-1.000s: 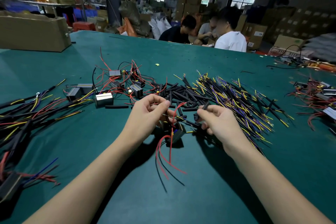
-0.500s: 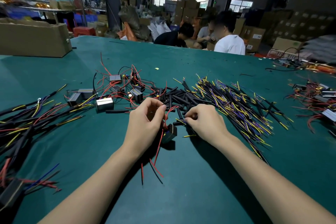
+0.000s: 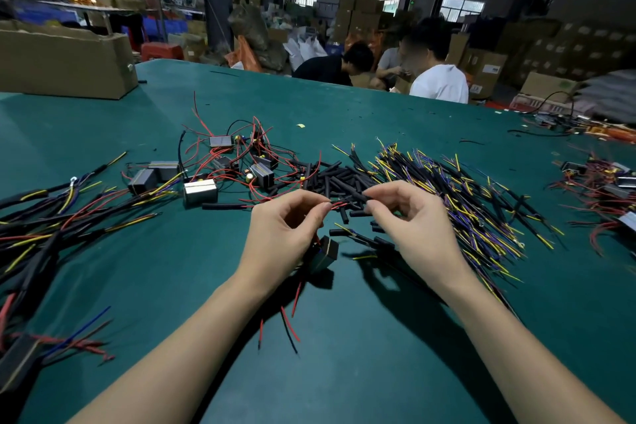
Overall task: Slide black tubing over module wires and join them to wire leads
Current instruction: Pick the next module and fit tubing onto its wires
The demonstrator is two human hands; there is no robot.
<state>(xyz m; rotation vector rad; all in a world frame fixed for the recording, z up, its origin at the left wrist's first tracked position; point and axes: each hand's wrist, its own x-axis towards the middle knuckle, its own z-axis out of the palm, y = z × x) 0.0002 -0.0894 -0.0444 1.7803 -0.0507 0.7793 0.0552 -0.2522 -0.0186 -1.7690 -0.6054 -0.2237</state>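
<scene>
Clutter rings my work spot on the green table (image 3: pixel 378 372): a heap of cut black tubing pieces (image 3: pixel 339 179) lies just beyond my fingers, a wide fan of yellow- and purple-tipped wire leads (image 3: pixel 457 203) spreads to the right of it, and loose modules (image 3: pixel 200 191) with tangled red wires sit to the left. Finished harnesses (image 3: pixel 51 217) trail off the left edge, a cardboard box (image 3: pixel 65 62) stands at the far left corner, and more modules (image 3: pixel 609 189) lie at the far right. Three people (image 3: pixel 437 76) sit past the table's far edge.

Compared with half a second ago, both my hands are raised off the cloth and drawn a little apart, and the red wire now stretches between them rather than being bunched under my fingers.

My left hand (image 3: pixel 282 234) pinches the module's red wires (image 3: pixel 335 205) between thumb and forefinger, the other fingers curled; the module (image 3: pixel 325 253) itself hangs tilted below that hand, just above the table, with its other red and black leads trailing toward me. My right hand (image 3: pixel 413 227) pinches a short black tube (image 3: pixel 356 197) by thumb and forefinger, its open end meeting the wire tips (whether the tips are already inside I cannot tell). Both forearms reach in from the near edge, wrists angled inward.
</scene>
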